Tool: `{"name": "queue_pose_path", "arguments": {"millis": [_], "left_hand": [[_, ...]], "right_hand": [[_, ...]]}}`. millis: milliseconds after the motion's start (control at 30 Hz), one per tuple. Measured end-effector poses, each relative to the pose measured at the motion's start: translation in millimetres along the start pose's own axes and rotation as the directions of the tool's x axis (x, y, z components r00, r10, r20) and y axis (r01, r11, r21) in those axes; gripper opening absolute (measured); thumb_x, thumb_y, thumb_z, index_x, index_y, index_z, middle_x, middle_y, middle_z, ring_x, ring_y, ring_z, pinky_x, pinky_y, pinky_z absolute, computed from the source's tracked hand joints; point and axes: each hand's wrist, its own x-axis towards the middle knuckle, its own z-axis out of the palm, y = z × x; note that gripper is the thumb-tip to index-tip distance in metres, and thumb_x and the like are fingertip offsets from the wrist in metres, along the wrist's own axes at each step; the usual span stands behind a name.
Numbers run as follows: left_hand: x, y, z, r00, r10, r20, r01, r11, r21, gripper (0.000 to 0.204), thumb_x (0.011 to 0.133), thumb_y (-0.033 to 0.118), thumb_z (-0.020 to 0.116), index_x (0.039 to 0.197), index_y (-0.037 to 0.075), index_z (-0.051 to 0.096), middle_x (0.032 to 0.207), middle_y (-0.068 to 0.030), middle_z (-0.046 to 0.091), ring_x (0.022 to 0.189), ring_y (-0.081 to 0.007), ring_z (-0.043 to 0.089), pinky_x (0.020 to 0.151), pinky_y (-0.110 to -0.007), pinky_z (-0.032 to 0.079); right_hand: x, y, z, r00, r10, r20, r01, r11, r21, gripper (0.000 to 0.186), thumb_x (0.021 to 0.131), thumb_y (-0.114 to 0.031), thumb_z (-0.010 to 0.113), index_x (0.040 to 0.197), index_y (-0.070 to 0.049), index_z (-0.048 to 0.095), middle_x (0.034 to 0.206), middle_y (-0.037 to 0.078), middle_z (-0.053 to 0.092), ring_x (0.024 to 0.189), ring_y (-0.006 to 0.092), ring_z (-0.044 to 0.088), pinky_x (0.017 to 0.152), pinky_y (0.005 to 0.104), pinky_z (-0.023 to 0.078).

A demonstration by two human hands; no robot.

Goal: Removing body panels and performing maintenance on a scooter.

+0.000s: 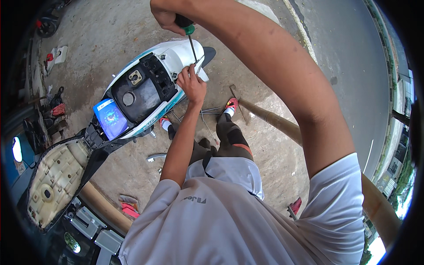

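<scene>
Right fingers: the right hand (164,17) is seen curled around the grip of a screwdriver (189,30); the fingers are closed on it, partly hidden behind the handle.
Left fingers: the left hand (192,86) is placed at the edge of the white rear panel (176,53), fingertips gathered beside the screwdriver's tip; whether anything is pinched cannot be made out.
Screwdriver: its shaft is pointed down at the panel near the scooter's tail; it is judged light and stiff, best held by the thick black-and-green handle, with the slim shaft only steadied.
Rear panel: it is judged to be thin, stiff plastic, smooth enough to slip and easily scratched or cracked; it is best supported along its edge, close to the tip.
Scooter (148,99): its black under-seat section is exposed, and a blue packet (110,118) is rested at the seat end.
Seat (57,176): it is tipped back, pale underside shown.
Ground (276,176): a curved silver piece (156,157) is left near the feet.
</scene>
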Motion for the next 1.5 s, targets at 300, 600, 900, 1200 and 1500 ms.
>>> {"name": "queue_pose_path", "arguments": {"millis": [300, 600, 900, 1200, 1500], "left_hand": [[2, -4, -4, 0.999, -0.018, 0.044, 0.018, 1.000, 0.010, 0.048, 0.065, -0.001, 0.065, 0.110, 0.010, 0.055, 0.109, -0.0088, 0.051, 0.104, -0.0306, 0.046, 0.085, -0.045, 0.033], [1, 12, 7, 0.998, -0.026, 0.056, 0.027, 1.000, -0.006, 0.047, 0.065, 0.001, 0.063, 0.110, 0.009, 0.054, 0.111, -0.0088, 0.051, 0.105, -0.0306, 0.045, 0.087, -0.044, 0.032], [6, 2, -2, 1.000, -0.014, -0.016, 0.014, 1.000, -0.027, 0.045, 0.064, -0.001, 0.060, 0.108, 0.007, 0.055, 0.105, -0.0081, 0.052, 0.098, -0.0289, 0.048, 0.082, -0.043, 0.033], [5, 3, -3, 0.999, -0.045, -0.018, 0.045, 0.999, -0.027, 0.045, 0.063, -0.001, 0.060, 0.107, 0.008, 0.055, 0.105, -0.0076, 0.052, 0.099, -0.0284, 0.048, 0.083, -0.043, 0.034], [5, 4, -1, 0.996, -0.087, 0.020, 0.086, 0.996, 0.018, 0.045, 0.065, 0.003, 0.063, 0.109, 0.010, 0.056, 0.107, -0.0080, 0.053, 0.102, -0.0299, 0.047, 0.083, -0.043, 0.033]], "right_hand": [[19, 1, -24, 0.983, -0.024, 0.181, 0.025, 1.000, -0.007, 0.022, 0.077, -0.027, 0.070, 0.091, -0.010, 0.069, 0.093, 0.011, 0.067, 0.082, 0.0242, 0.063, 0.075, 0.0422, 0.048], [93, 69, -61, 0.932, -0.003, 0.363, -0.006, 1.000, 0.022, 0.024, 0.078, -0.034, 0.072, 0.084, -0.011, 0.068, 0.087, 0.013, 0.066, 0.076, 0.0232, 0.062, 0.071, 0.0421, 0.048], [-43, -23, 136, 0.840, 0.338, -0.425, 0.046, 0.737, 0.675, 0.023, 0.080, -0.017, 0.060, 0.089, 0.004, 0.064, 0.085, 0.028, 0.064, 0.083, 0.0408, 0.065, 0.075, 0.0469, 0.053], [-36, -35, 141, 0.798, 0.380, -0.468, 0.043, 0.739, 0.673, 0.021, 0.079, -0.015, 0.059, 0.087, 0.003, 0.065, 0.079, 0.026, 0.065, 0.076, 0.0406, 0.066, 0.068, 0.0461, 0.054], [25, 33, -3, 0.981, 0.189, -0.044, -0.152, 0.889, 0.431, 0.022, 0.075, -0.015, 0.067, 0.096, -0.013, 0.072, 0.095, 0.008, 0.070, 0.077, 0.0230, 0.068, 0.068, 0.0367, 0.053]]}}
